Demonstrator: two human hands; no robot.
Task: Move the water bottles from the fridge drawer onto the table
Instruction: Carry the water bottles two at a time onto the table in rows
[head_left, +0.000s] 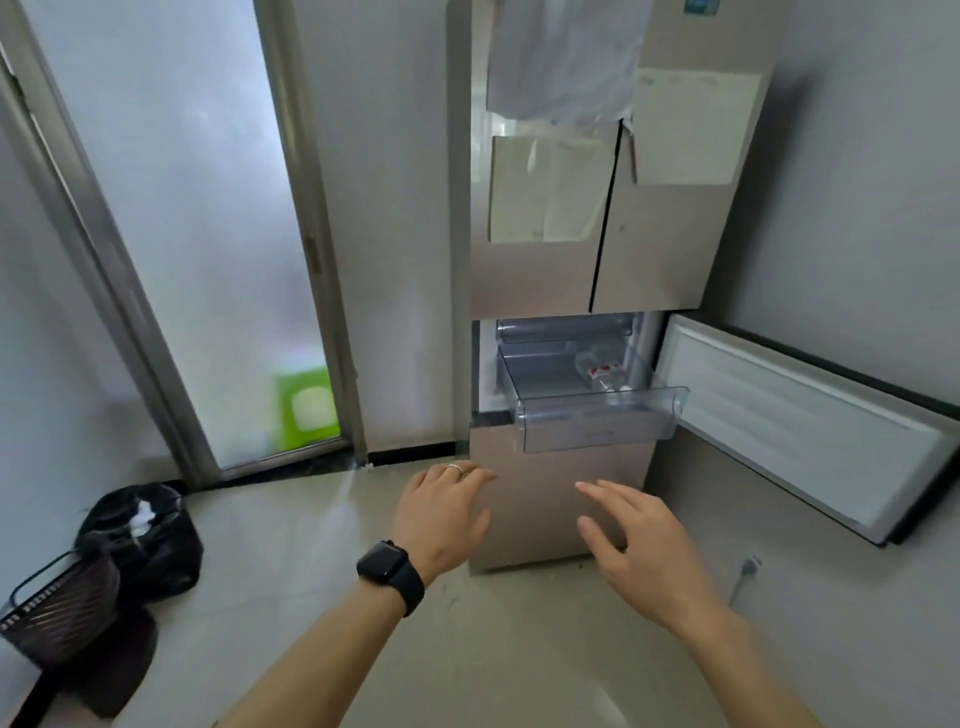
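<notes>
Head view showed both hands raised toward the fridge (649, 260), empty; the left hand (441, 512) and the right hand (631, 540) each had a wide grip, fingers spread and loosely straight, holding nothing, below and short of the fridge drawer (597, 426); the drawer, clear plastic, stood pulled out from the middle compartment, with the compartment door (800, 415) swung open to the right; at least one water bottle (605, 374) with a red label lay on its side toward the drawer's back right, though blur hid whether more lay beside it. The step in hand looked like the reach for a bottle; the next move would likely call for lifting a hand over the drawer's front wall and closing round the bottle's body. The counter was not in view. The pale floor (311, 545) carried a black bag (145, 535) and a dark basket (62, 603) at left, near a frosted glass door (182, 234).
</notes>
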